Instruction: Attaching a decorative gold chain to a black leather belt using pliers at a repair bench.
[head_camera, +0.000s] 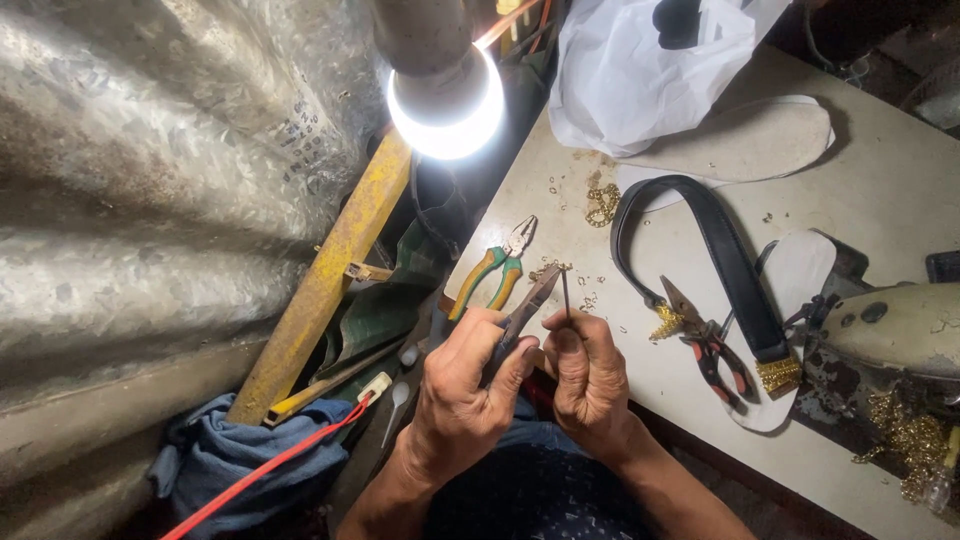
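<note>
Left hand (462, 385) clamped on dark pliers (528, 305), right hand (588, 375) pinching thin dark pin (566, 297) upright just beside, over workbench edge (480, 240), crumpled white plastic bag (640, 70) far end, green-and-orange pliers (497, 268) near, bare tabletop rightward.

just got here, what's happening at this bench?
A person works under a lit bulb. The left hand grips small pliers, jaws pointed at a thin dark pin pinched upright in the right hand. On the table lie green-handled pliers, a black strap with gold chain, and red-handled pliers.
</note>
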